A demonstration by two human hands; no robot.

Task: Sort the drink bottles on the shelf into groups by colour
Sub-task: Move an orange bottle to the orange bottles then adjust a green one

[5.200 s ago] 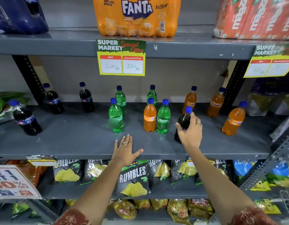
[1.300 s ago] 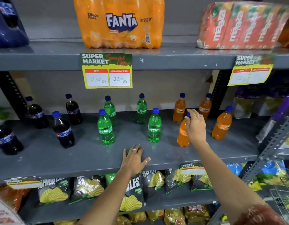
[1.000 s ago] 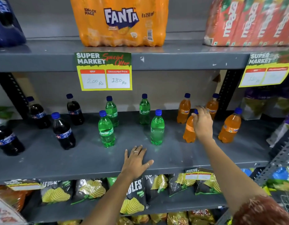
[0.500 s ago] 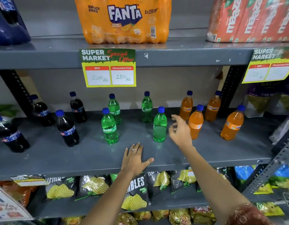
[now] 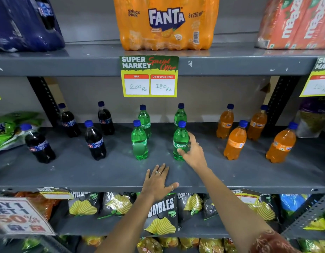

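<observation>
On the grey metal shelf point(image 5: 231, 172) the drink bottles stand in three colour groups. At the left are four dark cola bottles point(image 5: 95, 141) with blue caps and blue labels, spread loosely from the front edge to the back wall. In the middle stand four green Sprite bottles point(image 5: 139, 141), two in front and two behind. At the right are four orange Fanta bottles point(image 5: 235, 140), also blue-capped, near the black upright post.

The left hand point(image 5: 158, 181) lies flat on the front lip of the shelf, palm down, fingers released and spread, a ring on one finger and one on the thumb. The right hand point(image 5: 193, 152) reaches to the front right Sprite bottle point(image 5: 180, 141) — its fingers curl round the bottle's right side and the thumb touches the lower body, though how firmly they grip cannot be told. The bottle stands upright on the shelf.

Above, a yellow price tag point(image 5: 149, 76) reading 200 and 180 Rs hangs from the upper shelf, under an orange Fanta multipack point(image 5: 167, 22). Below are black-and-yellow crisp bags point(image 5: 161, 214) — nothing stands between the hands and the bottles.
</observation>
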